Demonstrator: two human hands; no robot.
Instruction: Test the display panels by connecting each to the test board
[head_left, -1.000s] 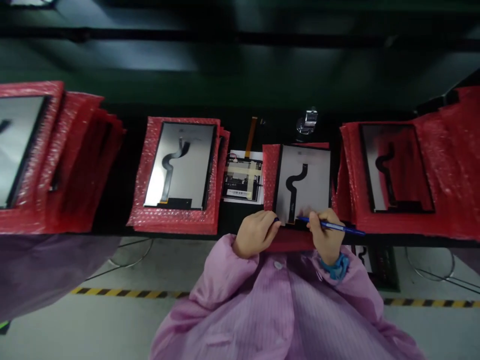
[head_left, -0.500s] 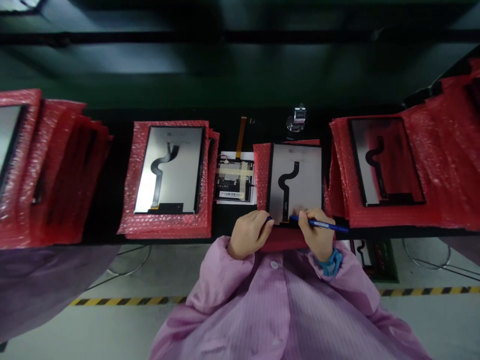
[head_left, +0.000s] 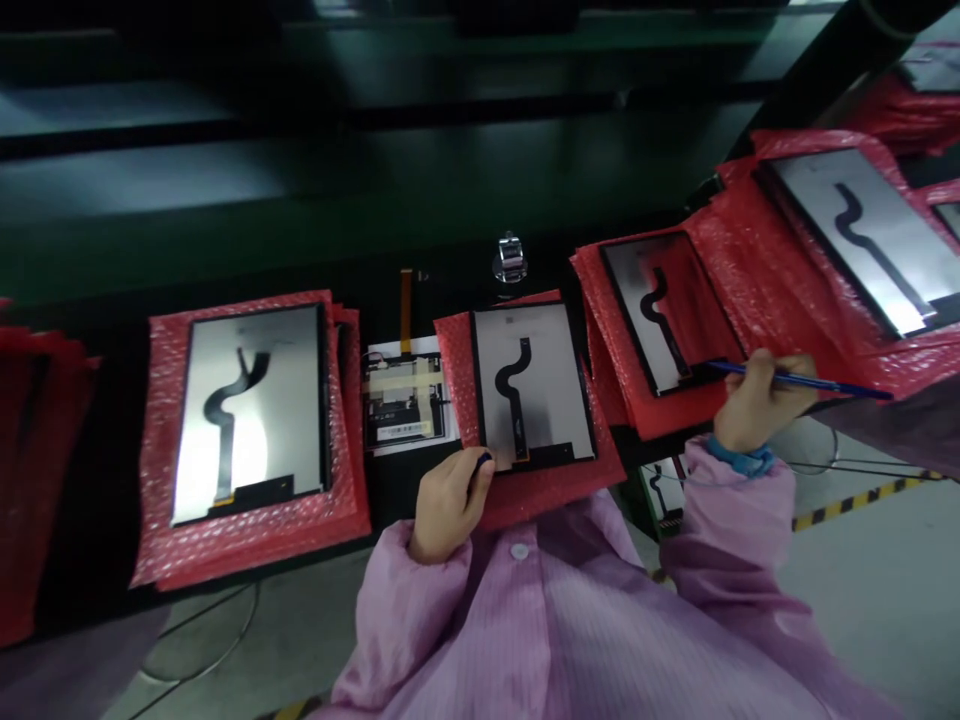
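My right hand [head_left: 761, 400] grips a blue pen [head_left: 840, 386]. The pen's tip is at the lower edge of an LCD panel [head_left: 694, 305] with a wavy black flex cable, lying on red bubble bags to the right. Whether the tip touches the panel I cannot tell. My left hand [head_left: 450, 500] is closed, with a small dark blue pen cap [head_left: 482, 461] sticking out by the thumb. It rests at the lower left corner of another LCD panel [head_left: 555, 390], which lies on a red bubble bag [head_left: 555, 490] in front of me.
Another panel [head_left: 292, 400] lies on red bubble bags at the left. Between it and the middle panel sits an opened device [head_left: 405, 400] with tape strips and an orange flex cable. A metal fixture [head_left: 510, 258] stands behind. More bagged panels [head_left: 877, 230] fill the right.
My right hand has moved with the pen from the middle panel to the panel on the right. My left hand stays by the middle panel. The view has turned right.
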